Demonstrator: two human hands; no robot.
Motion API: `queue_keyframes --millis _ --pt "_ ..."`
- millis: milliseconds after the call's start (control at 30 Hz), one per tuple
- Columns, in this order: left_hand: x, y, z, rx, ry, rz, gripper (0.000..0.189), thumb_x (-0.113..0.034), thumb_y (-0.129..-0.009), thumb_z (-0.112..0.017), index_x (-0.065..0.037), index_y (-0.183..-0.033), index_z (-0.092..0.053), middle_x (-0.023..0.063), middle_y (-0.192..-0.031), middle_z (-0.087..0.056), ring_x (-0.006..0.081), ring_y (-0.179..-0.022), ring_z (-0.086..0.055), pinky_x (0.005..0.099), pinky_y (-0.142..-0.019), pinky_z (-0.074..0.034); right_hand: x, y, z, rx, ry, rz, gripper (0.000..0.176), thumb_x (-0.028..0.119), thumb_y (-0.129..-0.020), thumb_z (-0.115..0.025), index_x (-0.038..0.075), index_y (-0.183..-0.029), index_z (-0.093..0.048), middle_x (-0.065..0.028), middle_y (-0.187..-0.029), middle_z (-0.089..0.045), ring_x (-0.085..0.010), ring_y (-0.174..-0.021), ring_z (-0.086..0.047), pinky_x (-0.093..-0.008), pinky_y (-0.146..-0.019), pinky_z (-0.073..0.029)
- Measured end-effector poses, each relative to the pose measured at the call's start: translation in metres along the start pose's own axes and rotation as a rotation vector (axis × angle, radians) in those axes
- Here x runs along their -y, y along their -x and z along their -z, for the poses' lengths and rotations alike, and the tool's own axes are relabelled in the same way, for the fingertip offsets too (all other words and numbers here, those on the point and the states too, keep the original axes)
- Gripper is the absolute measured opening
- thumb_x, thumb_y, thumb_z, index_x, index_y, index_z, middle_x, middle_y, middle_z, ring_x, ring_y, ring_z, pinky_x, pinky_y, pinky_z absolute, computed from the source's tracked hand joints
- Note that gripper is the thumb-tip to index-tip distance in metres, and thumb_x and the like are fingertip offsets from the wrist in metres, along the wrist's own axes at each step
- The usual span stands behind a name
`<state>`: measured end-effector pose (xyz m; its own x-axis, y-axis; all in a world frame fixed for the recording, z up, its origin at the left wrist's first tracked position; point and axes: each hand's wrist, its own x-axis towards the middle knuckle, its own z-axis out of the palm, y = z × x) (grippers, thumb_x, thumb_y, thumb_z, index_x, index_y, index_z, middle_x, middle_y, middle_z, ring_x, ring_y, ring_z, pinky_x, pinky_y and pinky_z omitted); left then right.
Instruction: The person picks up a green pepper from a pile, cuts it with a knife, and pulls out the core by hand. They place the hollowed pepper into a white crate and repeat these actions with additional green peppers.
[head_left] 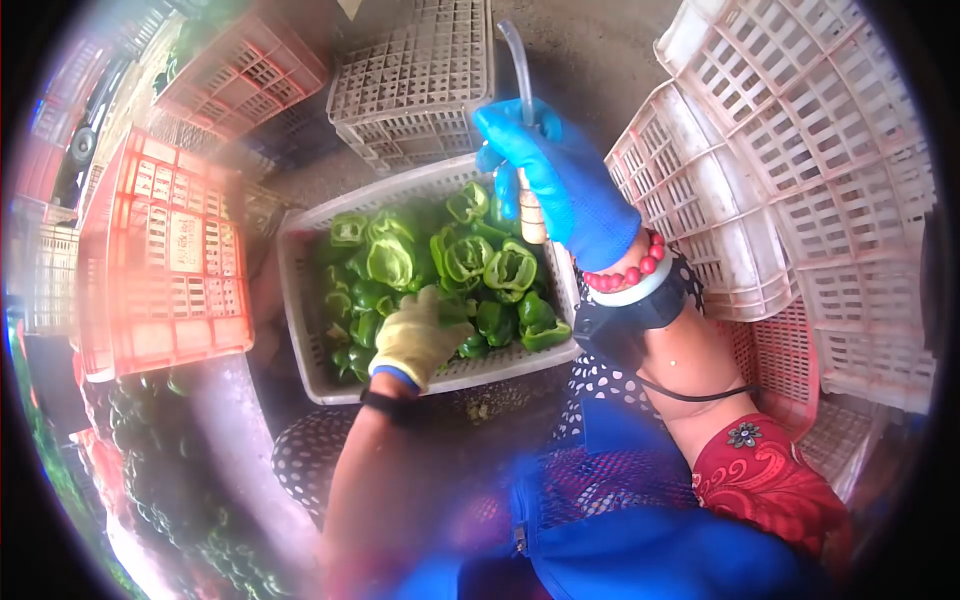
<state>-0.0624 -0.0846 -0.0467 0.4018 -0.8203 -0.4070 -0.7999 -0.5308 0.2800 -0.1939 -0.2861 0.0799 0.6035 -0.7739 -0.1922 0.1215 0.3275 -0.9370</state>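
My right hand [560, 175], in a blue glove, is raised over the far right corner of a pale plastic crate [290, 300]. It is closed around a hooked metal tool [520, 65] whose wooden handle [532, 215] shows below the fist. The curved metal end points up and away from me. Green bell peppers [390, 262] fill the crate, several with their tops cut open and hollow inside. My left hand [415, 335], in a pale yellow glove, reaches down among the peppers near the crate's front side. Its fingertips are blurred and partly hidden against them.
Reddish crates stand at the left [180, 250] and farther back [245, 75]. A grey crate [410, 100] sits upside down beyond the pepper crate. Tall pale crates [800, 130] rise close to my right arm. More green peppers [180, 480] lie at the lower left.
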Motion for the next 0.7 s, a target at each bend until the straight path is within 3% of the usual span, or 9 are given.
queue_keyframes --millis 33,133,267,300,400,433,533,700 --pt "-0.011 -0.012 0.004 0.139 -0.105 0.054 0.078 -0.053 -0.083 -0.076 -0.004 -0.138 -0.051 0.023 -0.119 -0.07 0.0392 -0.115 -0.066 0.0469 -0.096 -0.053 -0.002 0.0 0.0 0.018 0.012 0.004 0.03 0.035 -0.099 -0.068 0.007 -0.106 -0.059 -0.001 -0.074 -0.061 -0.0069 -0.053 -0.053 -0.024 -0.047 -0.043" --pt "-0.018 -0.022 0.015 0.404 -0.054 0.063 0.077 -0.054 -0.083 -0.076 -0.004 -0.137 -0.053 0.0209 -0.119 -0.071 0.0384 -0.115 -0.066 0.0455 -0.097 -0.053 -0.008 -0.002 -0.002 0.032 0.057 0.007 0.029 0.035 -0.099 -0.068 0.007 -0.103 -0.06 0.0009 -0.07 -0.059 -0.0062 -0.052 -0.053 -0.0238 -0.047 -0.043" --pt "-0.028 -0.006 -0.002 0.521 -0.211 0.084 0.073 -0.054 -0.083 -0.075 -0.006 -0.135 -0.057 0.0183 -0.121 -0.071 0.0339 -0.116 -0.068 0.0425 -0.096 -0.054 0.002 0.002 -0.001 0.004 0.041 -0.008 0.026 0.032 -0.098 -0.07 0.008 -0.103 -0.061 0.0014 -0.072 -0.058 -0.0058 -0.053 -0.053 -0.023 -0.048 -0.044" --pt "-0.031 -0.007 -0.008 0.468 -0.274 0.062 0.067 -0.052 -0.083 -0.075 -0.006 -0.131 -0.062 0.0162 -0.117 -0.074 0.0321 -0.11 -0.071 0.0423 -0.091 -0.056 0.004 0.002 -0.001 -0.004 0.035 -0.003 0.026 0.032 -0.098 -0.07 0.008 -0.103 -0.061 0.0011 -0.073 -0.058 -0.0058 -0.054 -0.053 -0.023 -0.049 -0.044" --pt "-0.042 -0.024 -0.016 0.593 -0.351 0.017 0.052 -0.044 -0.087 -0.071 -0.008 -0.123 -0.068 0.0144 -0.111 -0.076 0.0324 -0.104 -0.074 0.0433 -0.084 -0.059 0.004 0.005 0.001 -0.023 0.025 0.013 0.026 0.03 -0.097 -0.072 0.008 -0.105 -0.061 0.0004 -0.078 -0.06 -0.0058 -0.056 -0.055 -0.023 -0.05 -0.046" --pt "-0.029 -0.026 -0.047 0.489 -0.356 -0.049 0.032 -0.033 -0.091 -0.066 -0.009 -0.11 -0.074 0.0137 -0.104 -0.077 0.0336 -0.099 -0.075 0.0449 -0.079 -0.06 0.004 0.006 0.003 -0.014 0.027 0.012 0.026 0.03 -0.097 -0.072 0.008 -0.106 -0.061 0.0001 -0.079 -0.06 -0.0058 -0.057 -0.055 -0.0231 -0.05 -0.046" --pt "-0.007 -0.021 -0.09 0.237 -0.167 0.112 0.023 -0.023 -0.092 -0.063 -0.009 -0.104 -0.076 0.0157 -0.103 -0.077 0.0339 -0.098 -0.075 0.0454 -0.079 -0.06 0.009 0.004 0.005 0.007 -0.029 0.003 0.025 0.028 -0.097 -0.071 0.007 -0.108 -0.061 0.0 -0.08 -0.06 -0.006 -0.057 -0.054 -0.0233 -0.05 -0.046" --pt "-0.012 -0.038 -0.091 0.422 -0.191 0.157 0.025 -0.022 -0.09 -0.066 -0.008 -0.109 -0.074 0.0169 -0.108 -0.076 0.0327 -0.104 -0.074 0.0451 -0.083 -0.06 0.005 0.004 0.002 -0.028 -0.03 0.009 0.024 0.028 -0.098 -0.071 0.008 -0.108 -0.061 0.0012 -0.079 -0.059 -0.0051 -0.055 -0.051 -0.0229 -0.049 -0.044"
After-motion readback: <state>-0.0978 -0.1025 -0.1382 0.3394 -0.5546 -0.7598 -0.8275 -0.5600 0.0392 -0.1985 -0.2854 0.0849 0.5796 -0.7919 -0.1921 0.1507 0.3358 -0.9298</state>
